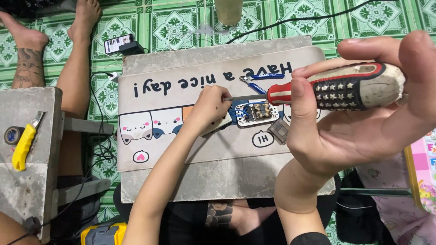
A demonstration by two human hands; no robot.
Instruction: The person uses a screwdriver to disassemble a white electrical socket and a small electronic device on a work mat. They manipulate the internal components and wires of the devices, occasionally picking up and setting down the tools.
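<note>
Head view, looking down at a low grey slab (pixel 218 181) covered by a beige mat (pixel 181 90) printed with cartoon cats. The right hand (pixel 359 122) is gripping a screwdriver (pixel 345 86) by its worn red, white and black handle, the fingers curling over the top and the thumb lying under it; the handle is lying close to the camera, with the thin metal shaft running left toward the middle of the mat. The left hand (pixel 211 106) is closing its fingertips around the shaft near the tip, just left of a small white electrical socket (pixel 256 113) that is lying face-open on the mat, its brass contacts and blue wiring showing. Whether the tip is touching the socket cannot be told. A small grey square part (pixel 278 131) is lying just right of the socket. Blue-handled pliers (pixel 259 80) are resting on the mat above the socket.

On a second grey slab (pixel 27 136) at the left, a yellow utility knife (pixel 23 145) is lying beside a roll of dark tape (pixel 12 134). A phone (pixel 119 43) is resting on the green patterned floor (pixel 172 22) above the mat, near another person's bare legs (pixel 77 59).
</note>
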